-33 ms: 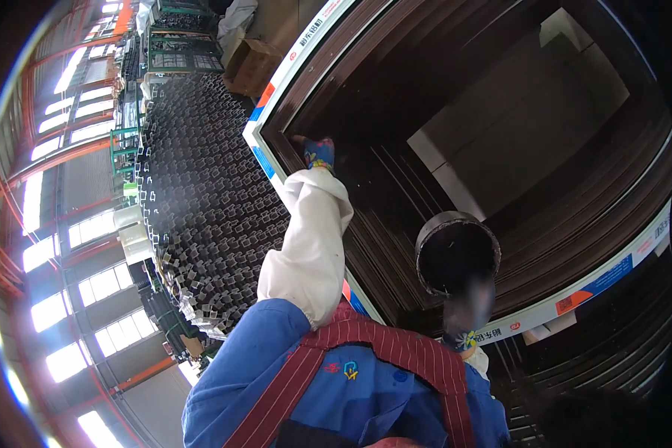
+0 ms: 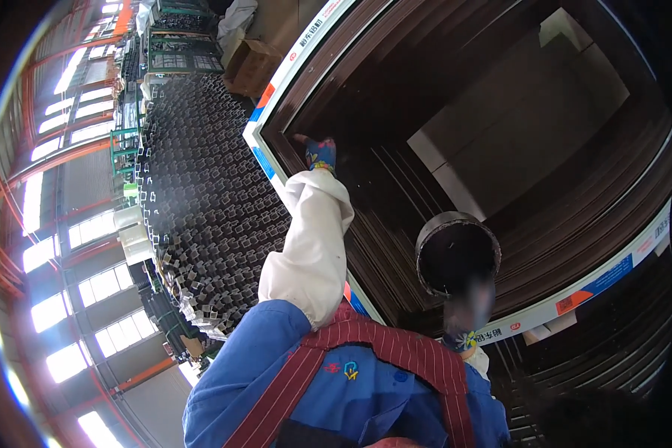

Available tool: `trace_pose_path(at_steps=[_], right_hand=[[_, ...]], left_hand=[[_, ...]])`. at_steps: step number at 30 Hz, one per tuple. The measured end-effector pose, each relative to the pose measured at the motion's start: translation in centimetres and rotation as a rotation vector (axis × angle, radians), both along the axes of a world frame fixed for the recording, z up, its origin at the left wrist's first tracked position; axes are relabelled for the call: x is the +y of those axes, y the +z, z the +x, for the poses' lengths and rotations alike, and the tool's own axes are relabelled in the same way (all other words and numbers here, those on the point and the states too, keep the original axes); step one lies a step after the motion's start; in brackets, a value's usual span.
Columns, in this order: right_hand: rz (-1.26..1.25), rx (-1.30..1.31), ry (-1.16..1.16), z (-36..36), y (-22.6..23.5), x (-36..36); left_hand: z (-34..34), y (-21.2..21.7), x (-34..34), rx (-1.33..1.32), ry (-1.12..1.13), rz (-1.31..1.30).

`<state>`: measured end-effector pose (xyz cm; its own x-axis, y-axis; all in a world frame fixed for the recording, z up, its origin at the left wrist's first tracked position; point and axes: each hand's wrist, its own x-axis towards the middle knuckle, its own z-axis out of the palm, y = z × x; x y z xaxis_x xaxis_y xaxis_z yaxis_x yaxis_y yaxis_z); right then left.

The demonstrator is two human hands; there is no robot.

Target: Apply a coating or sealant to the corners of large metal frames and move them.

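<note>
My left hand [image 2: 320, 154], in a blue flowered glove with bare fingertips, reaches into the inner left corner of a dark brown frame [image 2: 366, 254]. One finger stretches out to the corner and touches it or nearly so; the other fingers are mostly hidden. Over the near side of the frame, my right hand [image 2: 467, 313] grips a round dark container [image 2: 428, 257] by its near side. Its mouth faces up and its inside is black; what it holds cannot be made out. Part of this hand is blurred.
White, blue and orange protective tape [image 2: 597, 287] runs along the frame's outer edges. Left of it lies a large stack of dark metal profiles [image 2: 209, 172], cut ends showing. A cardboard box [image 2: 252, 67] stands beyond. More long dark profiles [image 2: 597, 366] lie at the lower right.
My left hand and sleeve have shifted very slightly to the right at the corner. My right hand and the container have stayed in place.
</note>
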<state>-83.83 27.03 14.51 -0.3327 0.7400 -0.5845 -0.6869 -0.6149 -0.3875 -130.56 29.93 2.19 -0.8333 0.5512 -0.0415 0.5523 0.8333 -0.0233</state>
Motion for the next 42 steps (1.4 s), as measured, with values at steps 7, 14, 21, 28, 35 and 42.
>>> trace_pose_path(at_steps=[7, 14, 21, 28, 35, 42], right_hand=[[0.067, 0.042, 0.023, 0.1, -0.6, 0.0], [0.058, 0.034, 0.030, -0.9, 0.4, 1.1], [0.056, 0.016, 0.034, -0.5, 0.7, 1.1], [0.078, -0.033, 0.072, -1.1, 1.6, 1.8], [0.065, -0.054, 0.037, -0.8, 0.7, 0.8], [0.073, -0.057, 0.048, -0.9, 1.0, 1.3]], left_hand=[[0.3, -0.2, -0.3, -0.012, 0.155, 0.177], [-0.4, -1.0, -1.1, -0.015, 0.310, 0.348], [2.3, -2.0, 1.0, 0.051, 0.083, 0.251], [0.7, -1.2, -0.8, 0.227, -0.237, -0.360], [0.5, -1.2, -3.1, 0.232, -0.422, -0.346], [1.2, -1.5, -3.7, 0.227, -0.634, -0.339]])
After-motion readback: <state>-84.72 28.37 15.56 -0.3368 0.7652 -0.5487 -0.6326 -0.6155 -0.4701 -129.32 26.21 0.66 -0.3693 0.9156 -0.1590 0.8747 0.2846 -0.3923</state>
